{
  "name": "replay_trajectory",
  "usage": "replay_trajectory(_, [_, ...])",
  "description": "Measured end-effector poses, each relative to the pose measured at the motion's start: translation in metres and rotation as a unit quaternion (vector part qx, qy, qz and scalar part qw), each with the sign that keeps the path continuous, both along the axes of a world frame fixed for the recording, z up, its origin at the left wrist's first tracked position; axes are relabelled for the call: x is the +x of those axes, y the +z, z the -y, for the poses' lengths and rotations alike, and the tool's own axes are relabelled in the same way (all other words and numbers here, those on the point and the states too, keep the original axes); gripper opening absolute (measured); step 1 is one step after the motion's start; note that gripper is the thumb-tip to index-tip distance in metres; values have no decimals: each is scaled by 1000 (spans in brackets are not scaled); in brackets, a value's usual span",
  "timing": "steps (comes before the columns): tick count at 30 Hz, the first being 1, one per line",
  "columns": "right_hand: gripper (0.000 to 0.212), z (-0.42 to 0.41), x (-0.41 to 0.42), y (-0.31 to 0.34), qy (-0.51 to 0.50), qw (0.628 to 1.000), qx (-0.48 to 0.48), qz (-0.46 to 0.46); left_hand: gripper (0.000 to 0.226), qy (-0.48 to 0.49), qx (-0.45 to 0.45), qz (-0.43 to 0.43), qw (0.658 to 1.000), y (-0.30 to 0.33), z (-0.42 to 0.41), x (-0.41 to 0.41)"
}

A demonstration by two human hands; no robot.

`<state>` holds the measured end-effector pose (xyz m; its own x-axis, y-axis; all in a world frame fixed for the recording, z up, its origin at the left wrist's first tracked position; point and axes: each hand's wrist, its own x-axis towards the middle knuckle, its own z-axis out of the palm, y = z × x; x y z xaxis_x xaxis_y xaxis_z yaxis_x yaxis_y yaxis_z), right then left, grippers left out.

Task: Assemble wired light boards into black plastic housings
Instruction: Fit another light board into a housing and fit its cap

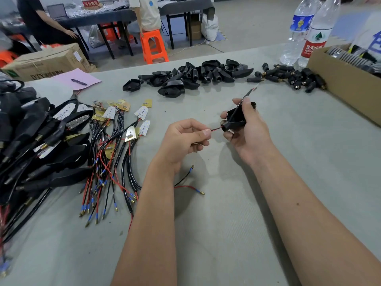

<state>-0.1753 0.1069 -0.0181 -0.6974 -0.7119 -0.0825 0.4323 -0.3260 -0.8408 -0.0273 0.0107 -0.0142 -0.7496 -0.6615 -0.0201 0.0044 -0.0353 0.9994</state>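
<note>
firmly, right hand (245,129) round housing (236,117)

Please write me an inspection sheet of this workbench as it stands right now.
Surface: grey mat, bare in front of the person.
Job's things: black housing in hand; empty housings heaped behind; wired light boards on the left.
Clutter: pink paper with pen, two water bottles, cardboard box.
Grippers: right hand grips the housing; left hand pinches its wires.
Cables: red and black wires trail under the left wrist.
Surroundings: orange stool, people seated at other tables.
</note>
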Motion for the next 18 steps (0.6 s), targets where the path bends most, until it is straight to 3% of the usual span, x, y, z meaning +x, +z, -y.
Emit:
replay_trajectory(4, [18, 2, 5, 0, -13, 999, -28, -7, 22, 34, -49, 6, 998, -2, 3, 0])
replay_trajectory(7, [17, 3, 4, 0, -23, 999, -31, 1, 15, 9, -40, 0, 999, -1, 0, -1])
replay_trajectory(10, [26, 2, 2, -1, -19, 998, -30, 43, 5, -38, -11, 18, 999, 0, -1, -1])
replay_trajectory(14, [44, -1, -2, -1, 7, 992, -63, 109, 10, -18, -17, 39, 999, -1, -1, -3])
replay_trajectory(18, [33, 0, 2, 0, -10, 999, -22, -21, 12, 59, -97, 74, 991, -3, 4, -3])
